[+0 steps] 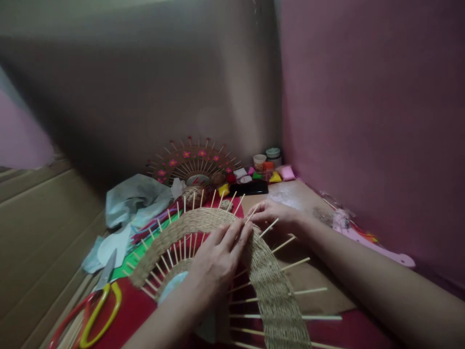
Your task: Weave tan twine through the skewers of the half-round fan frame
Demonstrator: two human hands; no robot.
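Note:
A half-round fan frame of thin wooden sticks, with a wide band of twine woven through them point(278, 286), fills the front of the view. My left hand point(220, 254) lies across the band near its top, fingers close together and gripping its edge; the thumb is hidden. Just beyond it, my right hand point(272, 214) pinches at the outer edge of the band beside a stick. Whether a loose twine end is between those fingertips is too small to tell. Bare stick ends poke out past the weave. A pale blue round piece point(174, 286) shows at the fan's centre.
Scissors point(105, 291) with red and yellow handles lie at the left. Behind are a twine ball point(194, 195), a crumpled pale bag point(136, 198), a black phone point(250, 187), small coloured packets point(275, 177) and a flowered fan point(187, 155). A pink glue gun point(374, 245) lies right.

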